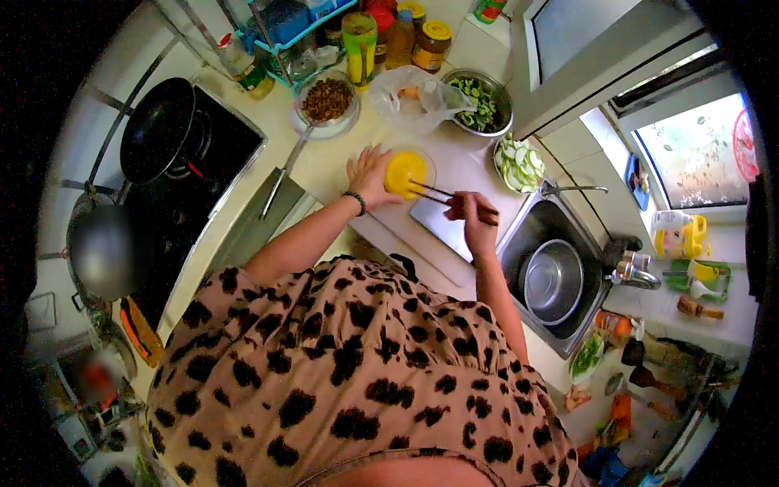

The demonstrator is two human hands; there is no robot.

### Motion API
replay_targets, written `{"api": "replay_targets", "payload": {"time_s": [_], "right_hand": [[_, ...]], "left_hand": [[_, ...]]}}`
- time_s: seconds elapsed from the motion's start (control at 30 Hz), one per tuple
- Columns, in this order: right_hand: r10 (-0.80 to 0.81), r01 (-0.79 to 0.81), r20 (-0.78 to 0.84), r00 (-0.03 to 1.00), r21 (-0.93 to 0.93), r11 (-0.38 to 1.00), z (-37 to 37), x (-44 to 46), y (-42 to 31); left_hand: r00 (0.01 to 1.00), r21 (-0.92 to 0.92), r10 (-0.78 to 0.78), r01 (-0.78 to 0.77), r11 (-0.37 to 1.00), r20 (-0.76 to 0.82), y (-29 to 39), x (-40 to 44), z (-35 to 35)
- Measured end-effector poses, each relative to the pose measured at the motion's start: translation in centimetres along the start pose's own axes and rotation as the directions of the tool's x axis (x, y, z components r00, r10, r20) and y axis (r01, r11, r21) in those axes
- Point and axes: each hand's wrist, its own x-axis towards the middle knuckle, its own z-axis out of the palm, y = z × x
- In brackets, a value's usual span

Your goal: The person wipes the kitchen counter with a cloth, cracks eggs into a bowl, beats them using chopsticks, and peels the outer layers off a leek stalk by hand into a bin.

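A clear glass bowl (432,168) stands on the pale cutting board (406,243) with beaten egg (404,175) in it, bright yellow. My left hand (373,176) is curved against the bowl's left side, thumb near its lower rim, steadying it. Dark chopsticks (434,193) are gripped in my right hand (473,216), to the right of the bowl. Their tips dip into the egg. Just below the chopsticks lies a flat silvery cleaver-like blade (442,230), partly covered by my right hand and arm.
Behind the bowl are a strainer of brown bits (327,101), a plastic bag (418,97) and a metal bowl of chopped greens (479,101). Sliced squash-like pieces (520,164) sit by the sink (519,243), which holds a metal basin (553,282). A wok (158,130) rests on the left stove.
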Motion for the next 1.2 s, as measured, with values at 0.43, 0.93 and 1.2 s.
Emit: {"api": "replay_targets", "payload": {"time_s": [0.43, 0.93, 1.2], "right_hand": [[-0.074, 0.083, -0.105, 0.992, 0.080, 0.993, 0.6, 0.8, 0.7], [-0.010, 0.012, 0.057, 0.998, -0.034, 0.999, 0.5, -0.7, 0.0], [-0.109, 0.111, -0.116, 0.987, 0.008, 0.994, 0.0, 1.1, 0.6]], "left_hand": [[1.000, 0.037, 0.008, -0.007, 0.999, -0.013, -0.5, -0.1, 0.9], [1.000, -0.020, 0.012, -0.012, 1.000, 0.009, 0.1, -0.2, -0.2], [1.000, 0.010, 0.001, -0.001, 1.000, 0.008, 0.1, -0.2, 0.2]]}}
